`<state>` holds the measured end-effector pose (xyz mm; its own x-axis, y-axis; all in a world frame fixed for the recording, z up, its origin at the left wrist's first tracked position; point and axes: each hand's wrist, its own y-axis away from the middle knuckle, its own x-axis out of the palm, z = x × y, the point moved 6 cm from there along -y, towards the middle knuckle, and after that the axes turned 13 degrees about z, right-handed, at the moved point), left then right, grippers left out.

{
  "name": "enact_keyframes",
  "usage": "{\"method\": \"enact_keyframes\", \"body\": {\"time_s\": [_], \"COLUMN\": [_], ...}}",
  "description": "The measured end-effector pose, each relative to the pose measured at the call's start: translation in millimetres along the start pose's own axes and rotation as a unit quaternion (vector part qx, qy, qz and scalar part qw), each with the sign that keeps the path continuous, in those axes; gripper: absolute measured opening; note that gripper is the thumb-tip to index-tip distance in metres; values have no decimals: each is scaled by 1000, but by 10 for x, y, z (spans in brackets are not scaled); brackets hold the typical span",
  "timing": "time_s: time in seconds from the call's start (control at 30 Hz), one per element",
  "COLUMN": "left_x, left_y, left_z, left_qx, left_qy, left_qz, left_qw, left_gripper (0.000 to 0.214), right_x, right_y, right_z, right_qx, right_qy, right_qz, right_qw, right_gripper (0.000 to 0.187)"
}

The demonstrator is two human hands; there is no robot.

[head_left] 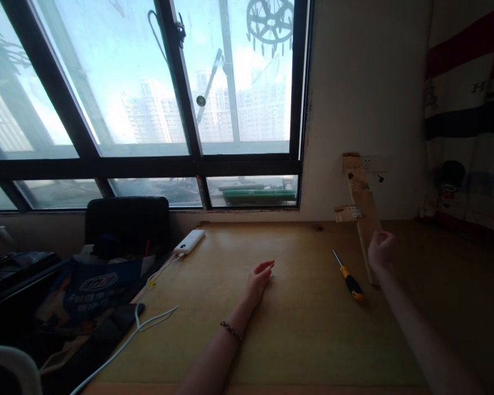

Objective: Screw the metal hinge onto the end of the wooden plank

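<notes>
My left hand (258, 278) rests on the wooden table (304, 329) with its fingers stretched out and nothing in it; a bead bracelet sits on that wrist. My right hand (379, 248) is raised beside a long wooden plank (362, 203) that leans up against the wall. Its fingers are loosely curled and touch or nearly touch the plank's lower part; I cannot make out a grip. A small wooden piece with a metal hinge (348, 213) sticks out from the plank's left side. A yellow-and-black screwdriver (348, 280) lies on the table just left of my right hand.
A white power bank (189, 241) with a white cable (148, 323) lies at the table's left edge. A black chair (127, 222) and a dark blue bag (90, 291) stand to the left. The window is behind the table, a curtain (469, 115) at right.
</notes>
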<state>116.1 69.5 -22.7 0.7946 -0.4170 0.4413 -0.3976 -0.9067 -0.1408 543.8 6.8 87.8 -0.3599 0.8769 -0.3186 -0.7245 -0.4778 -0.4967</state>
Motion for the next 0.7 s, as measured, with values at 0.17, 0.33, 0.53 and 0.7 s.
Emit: {"method": "enact_keyframes", "body": {"time_s": [0.17, 0.33, 0.53, 0.7], "left_x": [6, 101, 334, 421], "left_y": [45, 119, 93, 64], "left_z": [-15, -25, 135, 178], "left_qx": [3, -22, 18, 80], "left_qy": [-68, -52, 21, -20], "left_qz": [-25, -17, 45, 81], "left_qw": [997, 998, 999, 993], "left_gripper": [29, 40, 48, 51], "right_x": [652, 1300, 1517, 1472], "right_y": [1109, 2212, 2704, 2740], "right_z": [546, 1030, 1198, 1266], "right_qx": [42, 33, -130, -136], "right_qy": [-243, -307, -275, -317], "right_qz": [180, 367, 470, 528], "right_qw": [952, 878, 828, 776], "right_gripper": [41, 47, 52, 53]}}
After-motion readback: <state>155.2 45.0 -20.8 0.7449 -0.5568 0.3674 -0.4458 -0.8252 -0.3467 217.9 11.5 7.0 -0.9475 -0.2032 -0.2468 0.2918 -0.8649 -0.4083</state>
